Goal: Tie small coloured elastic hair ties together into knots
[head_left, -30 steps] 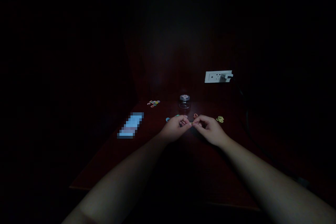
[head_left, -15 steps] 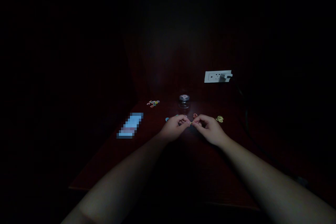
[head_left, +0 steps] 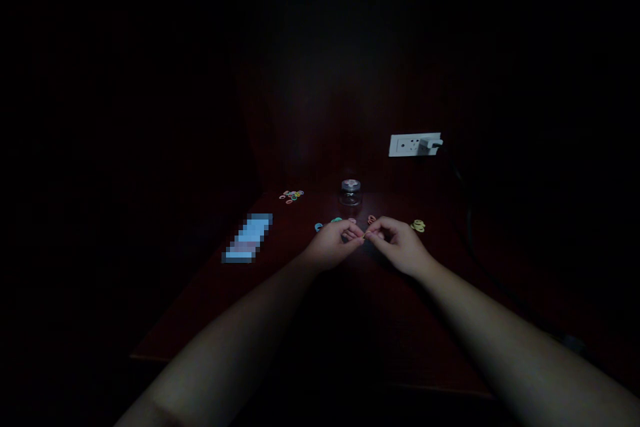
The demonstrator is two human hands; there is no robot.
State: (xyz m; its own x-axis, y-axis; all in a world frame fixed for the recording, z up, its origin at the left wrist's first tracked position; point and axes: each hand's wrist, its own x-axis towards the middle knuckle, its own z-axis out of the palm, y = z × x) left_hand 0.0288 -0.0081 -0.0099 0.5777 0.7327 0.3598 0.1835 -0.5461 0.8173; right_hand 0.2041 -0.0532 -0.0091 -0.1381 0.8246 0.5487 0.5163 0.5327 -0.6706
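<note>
Over the middle of the dark red table, my left hand (head_left: pixel 334 242) and my right hand (head_left: pixel 399 245) meet at the fingertips. Both pinch one small yellow hair tie (head_left: pixel 365 235), which is mostly covered by the fingers. Just beyond my hands lie little groups of hair ties: blue ones (head_left: pixel 319 227), green ones (head_left: pixel 337 219), a pink one (head_left: pixel 353 221) and orange-red ones (head_left: pixel 371 219). My left hand partly hides the blue and green groups. A pile of yellow hair ties (head_left: pixel 418 225) sits right of my right hand.
A clear lidded jar (head_left: pixel 351 195) stands behind the groups. Mixed-colour hair ties (head_left: pixel 292 196) lie at the back left, and a lit phone-like slab (head_left: pixel 247 239), pixelated, is nearer. A wall socket (head_left: pixel 415 145) holds a plug with a dark cable (head_left: pixel 469 223) running down the right side.
The fingertips have drawn slightly closer together, and less of the yellow hair tie shows between them. Both hands otherwise stay in nearly the same place.
</note>
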